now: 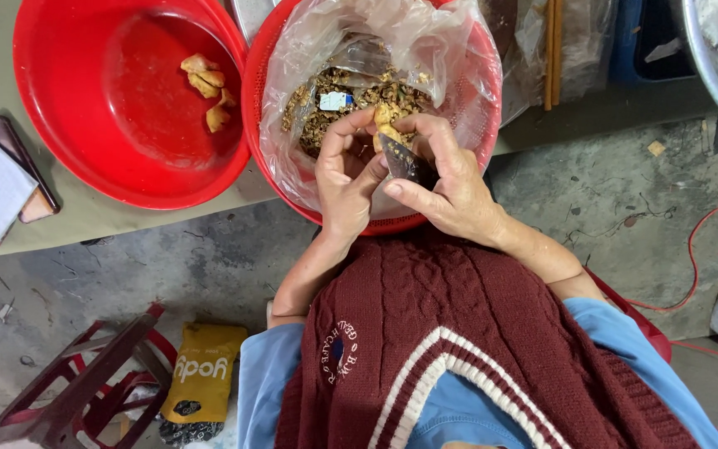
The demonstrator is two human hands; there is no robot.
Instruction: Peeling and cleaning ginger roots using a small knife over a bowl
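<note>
— Ginger piece (386,116), where is it sitting?
— Left hand (346,179) is pinching it over the bag-lined red basket (269,75); right hand (450,187) is gripping a dark blade (399,158) against it.

A yellow pouch (203,372) lies on the floor by a stool (85,378); a small white-blue label (336,101), perhaps a sachet, sits in the lined basket (269,62).
</note>
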